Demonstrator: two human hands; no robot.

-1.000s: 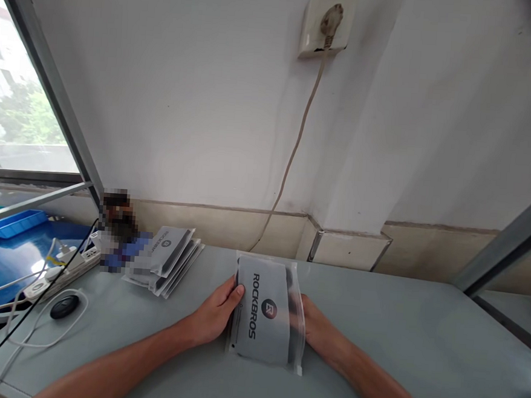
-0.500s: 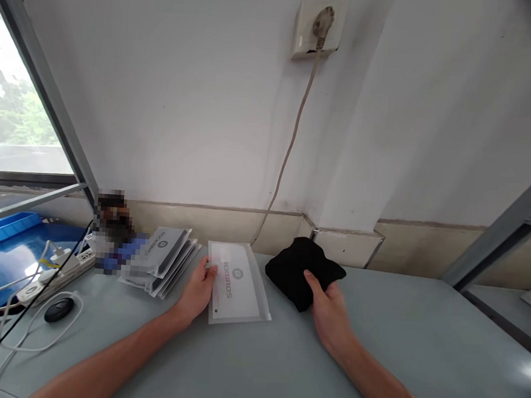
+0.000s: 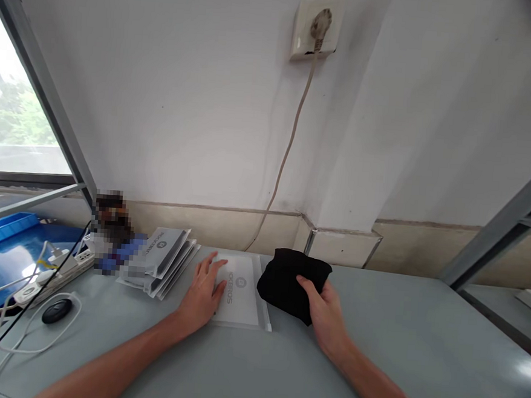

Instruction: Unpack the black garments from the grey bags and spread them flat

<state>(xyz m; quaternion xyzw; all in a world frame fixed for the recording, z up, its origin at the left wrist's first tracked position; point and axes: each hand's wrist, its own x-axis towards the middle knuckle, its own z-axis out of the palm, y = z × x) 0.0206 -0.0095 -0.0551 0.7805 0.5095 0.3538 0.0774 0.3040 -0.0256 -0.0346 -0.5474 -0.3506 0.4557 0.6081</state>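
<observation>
A frosted zip bag (image 3: 246, 297) with grey lettering and a round logo lies flat on the grey table, its slider edge to the right. Resting on its left part is my left hand (image 3: 205, 289), fingers spread. My right hand (image 3: 324, 309) grips a folded black cloth (image 3: 289, 282) by its right side, thumb on top and the other fingers hidden beneath. The cloth is just to the right of the bag, near its slider edge. Left of my left hand sits a stack of similar filled zip bags (image 3: 164, 258).
At the left are a power strip (image 3: 55, 278), white cables, a black computer mouse (image 3: 57, 311) and a blue tray (image 3: 6, 227). Behind the table, a cable (image 3: 292, 134) hangs from a wall socket (image 3: 318, 27). Metal frame posts (image 3: 500, 227) stand at both sides.
My left hand has let go of the zip bag's left edge and now lies spread on it. The bag lies flatter. My right hand has brought the black cloth slightly left, and it looks more squared.
</observation>
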